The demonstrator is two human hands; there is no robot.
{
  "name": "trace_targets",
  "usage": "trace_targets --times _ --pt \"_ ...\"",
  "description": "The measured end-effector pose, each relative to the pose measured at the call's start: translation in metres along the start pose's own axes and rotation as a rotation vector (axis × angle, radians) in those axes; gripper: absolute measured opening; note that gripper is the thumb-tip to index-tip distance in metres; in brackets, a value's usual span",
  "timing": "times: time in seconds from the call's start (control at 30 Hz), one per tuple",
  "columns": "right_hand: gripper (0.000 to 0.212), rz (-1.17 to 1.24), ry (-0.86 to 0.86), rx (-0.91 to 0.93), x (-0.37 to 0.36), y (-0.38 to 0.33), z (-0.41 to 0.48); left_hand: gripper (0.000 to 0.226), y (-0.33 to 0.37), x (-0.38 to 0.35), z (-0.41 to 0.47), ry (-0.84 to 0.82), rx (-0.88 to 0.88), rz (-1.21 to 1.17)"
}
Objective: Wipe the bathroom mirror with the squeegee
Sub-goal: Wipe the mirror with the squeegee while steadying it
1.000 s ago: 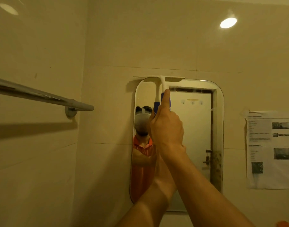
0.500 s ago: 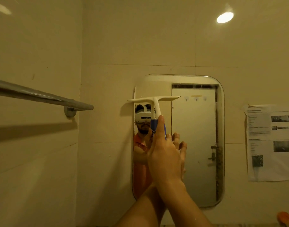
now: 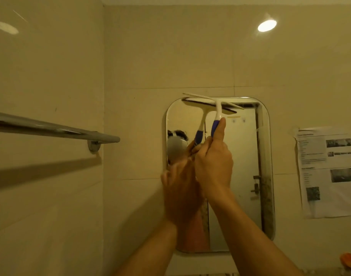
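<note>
— Where's the squeegee?

— In the right hand [image 3: 212, 166]. Its fingers are clenched round the blue grip, with the thumb laid straight up the handle. The white squeegee [image 3: 218, 109] rises above those fingers. Its blade is at the top edge of the mirror [image 3: 244, 176] and tilted, the left end higher than the right.

— And the left hand?

— The left hand [image 3: 180, 192] sits just below and left of the right one, close against it. It's smeared with blur, so I can't tell whether its fingers grasp anything.

— Anything else around?

— A chrome towel rail [image 3: 51, 127] is well out to the left of the fingers. A printed sheet [image 3: 327, 172] is stuck up off to their right. There's something orange [image 3: 349, 260] far below them at the right corner, too cropped to name.
</note>
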State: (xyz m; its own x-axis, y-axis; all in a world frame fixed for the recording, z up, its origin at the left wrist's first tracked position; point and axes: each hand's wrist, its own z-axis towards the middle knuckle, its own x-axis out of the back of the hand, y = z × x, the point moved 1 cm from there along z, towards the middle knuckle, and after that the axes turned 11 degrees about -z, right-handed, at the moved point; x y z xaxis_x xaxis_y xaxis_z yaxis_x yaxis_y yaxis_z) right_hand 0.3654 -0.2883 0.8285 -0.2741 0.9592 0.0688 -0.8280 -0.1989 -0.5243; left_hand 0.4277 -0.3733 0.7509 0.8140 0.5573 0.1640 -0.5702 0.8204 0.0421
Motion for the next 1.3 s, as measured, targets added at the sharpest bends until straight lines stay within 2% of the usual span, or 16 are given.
trace_targets --times 0.07,0.13,0.4,0.6,0.73,0.87,1.03,1.2,1.3 --pt "0.067 0.023 0.010 -0.066 -0.008 0.001 0.006 0.044 -0.012 0.022 0.026 0.133 0.103 0.050" --pt "0.067 0.042 0.010 -0.097 -0.016 -0.006 0.004 0.044 -0.018 0.045 0.051 0.192 0.168 0.055" --pt "0.072 -0.046 -0.071 -0.058 -0.029 -0.013 -0.028 0.044 -0.014 0.060 0.088 0.241 0.052 0.035" --pt "0.086 -0.081 -0.112 0.000 -0.040 0.011 -0.077 0.044 -0.009 0.056 0.101 0.229 0.002 0.059" --pt "0.096 -0.144 -0.127 0.007 -0.040 0.022 -0.095 0.044 -0.008 0.054 0.113 0.144 0.015 0.063" --pt "0.092 -0.134 -0.138 0.017 -0.034 0.024 -0.093 0.041 0.001 0.047 0.150 -0.099 0.009 0.047" --pt "0.092 -0.162 -0.184 -0.007 -0.032 0.028 -0.097 0.043 0.015 0.040 0.201 -0.307 -0.066 0.267" --pt "0.085 -0.158 -0.239 -0.010 -0.022 0.026 -0.105 0.046 0.021 0.034 0.222 -0.379 -0.188 0.570" --pt "0.085 -0.180 -0.281 -0.020 -0.020 0.029 -0.118 0.051 0.019 0.031 0.222 -0.349 -0.241 0.634"
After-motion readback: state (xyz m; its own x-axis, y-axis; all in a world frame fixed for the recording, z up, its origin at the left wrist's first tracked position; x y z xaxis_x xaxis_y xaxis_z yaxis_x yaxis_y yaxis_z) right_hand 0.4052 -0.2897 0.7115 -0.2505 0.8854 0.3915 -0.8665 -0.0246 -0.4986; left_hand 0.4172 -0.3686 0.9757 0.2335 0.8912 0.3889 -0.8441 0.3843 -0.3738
